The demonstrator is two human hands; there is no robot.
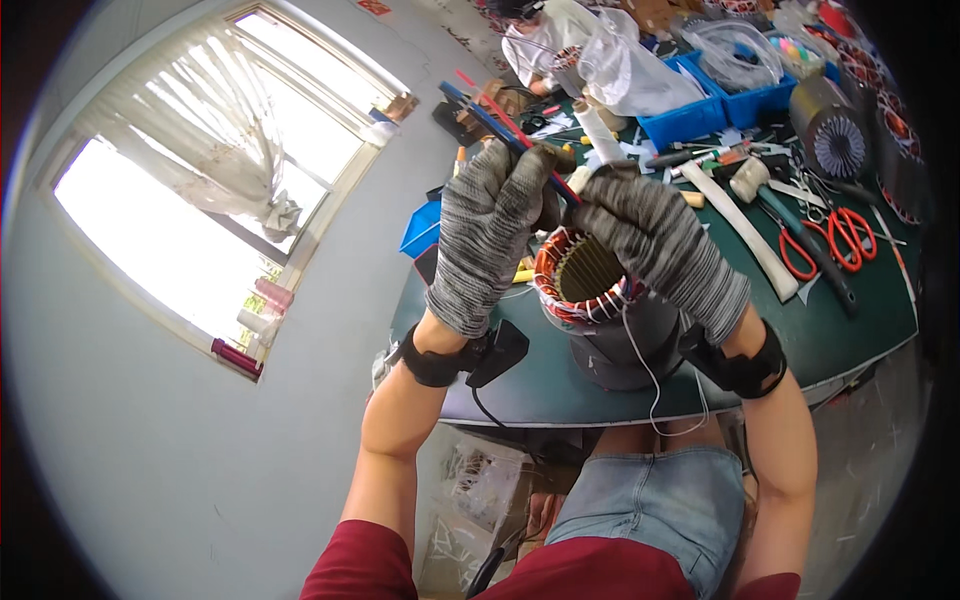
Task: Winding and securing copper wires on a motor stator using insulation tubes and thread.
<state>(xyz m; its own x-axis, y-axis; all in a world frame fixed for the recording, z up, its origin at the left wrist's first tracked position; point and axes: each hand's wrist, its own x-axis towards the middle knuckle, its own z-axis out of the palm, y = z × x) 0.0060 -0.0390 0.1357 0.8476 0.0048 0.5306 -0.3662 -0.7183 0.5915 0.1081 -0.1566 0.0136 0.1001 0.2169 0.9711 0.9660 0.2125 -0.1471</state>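
Both my hands wear grey knitted gloves and are raised over the near edge of the green table. My left hand (485,225) is closed round a few thin red and blue tubes (505,125), which slant up to the left. My right hand (665,235) pinches at the lower end of the same tubes; its fingertips are partly hidden. Just below stands a motor stator (615,345), upright, with a dark grey casing. Orange-red windings (550,270), laced with white cord, ring its slotted bore. A loose white cord (655,395) hangs from it over the table edge.
To the right lie a mallet (750,180), a long pale handle (740,230) and red-handled scissors (848,240). Blue bins (685,120) and another stator (840,130) stand farther back. A co-worker (560,40) sits across the green table (850,330). A white spool (597,130) stands beyond my hands.
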